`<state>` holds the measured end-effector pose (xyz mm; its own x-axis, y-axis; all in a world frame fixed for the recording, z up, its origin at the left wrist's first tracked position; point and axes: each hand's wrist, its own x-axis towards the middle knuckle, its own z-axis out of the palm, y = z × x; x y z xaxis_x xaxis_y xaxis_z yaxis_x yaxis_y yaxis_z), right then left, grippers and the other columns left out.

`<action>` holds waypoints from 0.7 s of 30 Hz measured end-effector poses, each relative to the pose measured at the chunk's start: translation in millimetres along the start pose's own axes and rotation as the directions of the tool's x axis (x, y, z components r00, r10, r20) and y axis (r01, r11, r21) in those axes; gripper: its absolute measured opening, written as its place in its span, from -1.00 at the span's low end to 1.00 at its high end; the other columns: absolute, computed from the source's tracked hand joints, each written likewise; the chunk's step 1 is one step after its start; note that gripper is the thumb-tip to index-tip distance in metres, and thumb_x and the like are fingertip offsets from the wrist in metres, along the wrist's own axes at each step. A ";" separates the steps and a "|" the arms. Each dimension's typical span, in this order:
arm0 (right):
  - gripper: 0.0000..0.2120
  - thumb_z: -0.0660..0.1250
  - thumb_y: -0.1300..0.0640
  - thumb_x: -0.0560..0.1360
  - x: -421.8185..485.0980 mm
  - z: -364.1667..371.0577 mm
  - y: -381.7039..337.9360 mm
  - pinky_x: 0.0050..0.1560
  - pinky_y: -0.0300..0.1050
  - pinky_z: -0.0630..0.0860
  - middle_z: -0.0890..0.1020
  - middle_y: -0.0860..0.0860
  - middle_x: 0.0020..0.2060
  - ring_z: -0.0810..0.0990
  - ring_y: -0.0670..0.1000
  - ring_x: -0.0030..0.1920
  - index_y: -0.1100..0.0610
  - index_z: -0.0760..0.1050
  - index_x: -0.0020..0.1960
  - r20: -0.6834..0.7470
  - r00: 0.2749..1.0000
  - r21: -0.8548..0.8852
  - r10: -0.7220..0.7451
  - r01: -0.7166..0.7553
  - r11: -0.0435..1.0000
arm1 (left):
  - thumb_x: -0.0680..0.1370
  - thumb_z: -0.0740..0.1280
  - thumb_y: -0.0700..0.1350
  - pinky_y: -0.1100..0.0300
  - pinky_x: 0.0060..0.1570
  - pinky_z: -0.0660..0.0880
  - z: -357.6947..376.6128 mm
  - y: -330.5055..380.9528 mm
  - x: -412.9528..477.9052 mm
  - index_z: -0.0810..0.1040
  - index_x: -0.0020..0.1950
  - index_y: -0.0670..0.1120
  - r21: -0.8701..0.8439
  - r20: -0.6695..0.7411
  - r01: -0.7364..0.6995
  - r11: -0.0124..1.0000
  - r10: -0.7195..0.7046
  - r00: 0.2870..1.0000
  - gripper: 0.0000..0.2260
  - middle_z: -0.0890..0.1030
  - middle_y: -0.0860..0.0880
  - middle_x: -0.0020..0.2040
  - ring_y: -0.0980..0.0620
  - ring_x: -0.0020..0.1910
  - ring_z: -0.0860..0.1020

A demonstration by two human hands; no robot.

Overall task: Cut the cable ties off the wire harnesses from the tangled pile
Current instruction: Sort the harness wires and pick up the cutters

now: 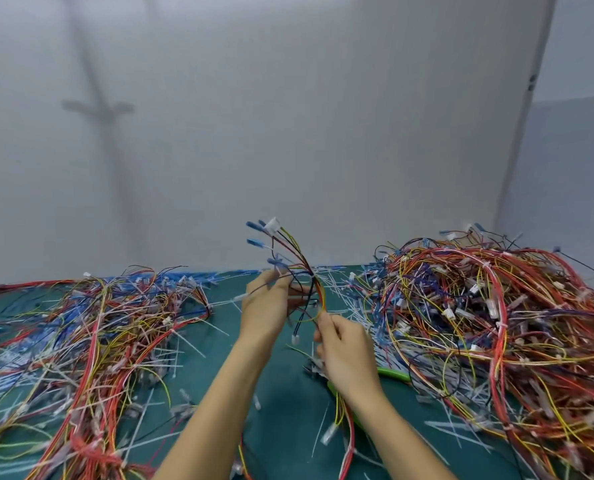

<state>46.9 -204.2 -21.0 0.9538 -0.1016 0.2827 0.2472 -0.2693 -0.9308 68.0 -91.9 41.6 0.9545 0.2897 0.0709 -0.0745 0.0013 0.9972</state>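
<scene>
Above the green mat I hold up one wire harness, its blue terminals and a white connector fanning up and to the left. My left hand grips the harness near where its wires bunch together. My right hand pinches the lower orange and yellow wires just below that. Green-handled cutters lie on the mat behind my right wrist, mostly hidden. The big tangled pile of red, orange and yellow harnesses rises at the right.
A flatter spread of harnesses covers the left of the mat. Cut white cable ties litter the middle and back of the mat. A grey wall stands close behind the table.
</scene>
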 end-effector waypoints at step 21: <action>-0.46 0.18 -0.15 0.53 -8.6 10.4 2.0 -0.36 -0.01 0.05 0.18 -0.02 -0.55 0.13 0.02 -0.44 0.05 0.15 -0.53 0.018 0.997 0.144 -0.071 0.068 0.987 | 0.51 0.42 -0.14 0.42 -0.50 0.31 11.0 -40.5 -14.3 0.63 -0.22 -0.14 -0.322 0.118 -0.060 0.945 0.103 0.988 -0.87 0.62 -0.09 -0.30 0.19 -0.45 0.47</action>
<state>40.9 -193.9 -27.6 0.9368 -0.0648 0.3438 0.3332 -0.1350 -0.9332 60.6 -106.6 0.4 0.9691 0.1729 0.1758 -0.2208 0.2917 0.9307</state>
